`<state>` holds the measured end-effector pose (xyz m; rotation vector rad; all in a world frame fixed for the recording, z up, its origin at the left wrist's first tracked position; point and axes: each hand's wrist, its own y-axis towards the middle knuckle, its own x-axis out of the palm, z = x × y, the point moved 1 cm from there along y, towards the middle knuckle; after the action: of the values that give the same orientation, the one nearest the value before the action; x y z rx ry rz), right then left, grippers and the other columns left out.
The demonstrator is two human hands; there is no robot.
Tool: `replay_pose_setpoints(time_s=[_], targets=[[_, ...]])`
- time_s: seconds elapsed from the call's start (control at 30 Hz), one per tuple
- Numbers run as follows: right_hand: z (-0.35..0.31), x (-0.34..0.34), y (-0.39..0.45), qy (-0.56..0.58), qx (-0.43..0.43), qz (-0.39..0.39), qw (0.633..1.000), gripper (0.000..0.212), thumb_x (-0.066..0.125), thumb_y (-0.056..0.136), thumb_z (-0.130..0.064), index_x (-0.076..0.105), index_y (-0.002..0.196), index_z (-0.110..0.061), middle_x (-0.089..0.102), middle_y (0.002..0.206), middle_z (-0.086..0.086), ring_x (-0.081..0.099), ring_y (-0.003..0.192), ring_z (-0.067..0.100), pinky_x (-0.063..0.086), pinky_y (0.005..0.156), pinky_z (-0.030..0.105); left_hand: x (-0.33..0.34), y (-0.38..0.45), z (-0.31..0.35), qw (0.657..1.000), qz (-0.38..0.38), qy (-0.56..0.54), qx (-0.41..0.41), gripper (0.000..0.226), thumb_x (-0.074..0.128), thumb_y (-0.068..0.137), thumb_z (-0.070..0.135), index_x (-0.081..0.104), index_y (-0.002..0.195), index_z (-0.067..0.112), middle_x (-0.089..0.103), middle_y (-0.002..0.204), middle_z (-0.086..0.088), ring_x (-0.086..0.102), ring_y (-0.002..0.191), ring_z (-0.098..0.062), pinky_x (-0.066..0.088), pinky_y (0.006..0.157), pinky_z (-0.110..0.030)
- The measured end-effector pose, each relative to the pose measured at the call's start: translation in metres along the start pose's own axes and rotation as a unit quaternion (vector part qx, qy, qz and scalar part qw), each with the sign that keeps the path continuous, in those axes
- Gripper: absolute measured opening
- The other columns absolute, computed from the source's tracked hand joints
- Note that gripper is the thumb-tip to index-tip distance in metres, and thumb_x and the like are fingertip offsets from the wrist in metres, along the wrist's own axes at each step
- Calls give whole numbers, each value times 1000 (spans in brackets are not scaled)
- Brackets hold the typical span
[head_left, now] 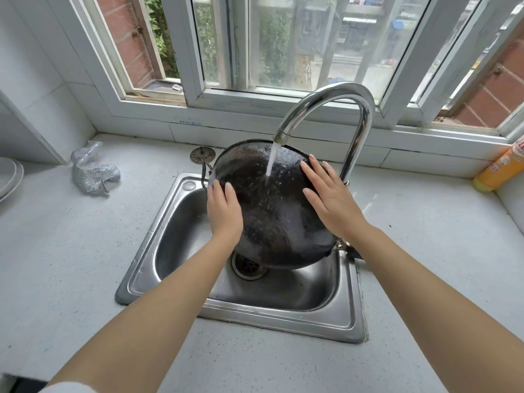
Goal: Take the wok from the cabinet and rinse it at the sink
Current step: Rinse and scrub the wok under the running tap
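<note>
Head view: wok (272, 211) upside down and tilted over the sink (175, 239), dark outer bottom facing up, wet. Water stream (271, 161) from the faucet (334, 109) strikes the upper part of it. Left hand (224, 211) lies flat on the wok's left flank, fingers (229, 191) straight, tips near the rim. Right hand (329, 199) lies flat on the right flank, fingers spread and straight (neither hand curls round anything). Wire loop handle shows at the far left rim. Steel scourer (93, 171) on the surface to the left; orange bottle (502, 168) far right.
</note>
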<state>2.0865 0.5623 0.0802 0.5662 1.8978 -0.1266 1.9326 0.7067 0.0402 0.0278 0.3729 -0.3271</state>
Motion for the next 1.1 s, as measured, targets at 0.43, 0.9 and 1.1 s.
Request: replay_pose_setpoints(time_s=[0.43,0.9,1.1], targets=[[1,-3,0,9,-10,-16,1000,56,25,96,-46,12,149,-35,6,158,-15,3,147,15,15,119,42,-7,19,38,943,-105,244,201,52,29,100,43,20,149,29,12,159,-2,6,147,-20,10,119,-43],[21,-9,-18,271,134,4,953,37,36,102,-22,53,134,-18,59,129,0,51,124,16,36,109,30,-14,45,48,925,-177,269,200,53,23,98,51,14,149,38,8,160,2,0,147,-20,6,118,-49],[17,-7,-16,394,170,-7,903,29,48,97,-28,72,98,-11,66,93,1,59,90,12,46,92,35,-26,51,46,921,-195,275,195,54,22,98,52,12,149,39,9,160,2,3,147,-20,8,118,-51]])
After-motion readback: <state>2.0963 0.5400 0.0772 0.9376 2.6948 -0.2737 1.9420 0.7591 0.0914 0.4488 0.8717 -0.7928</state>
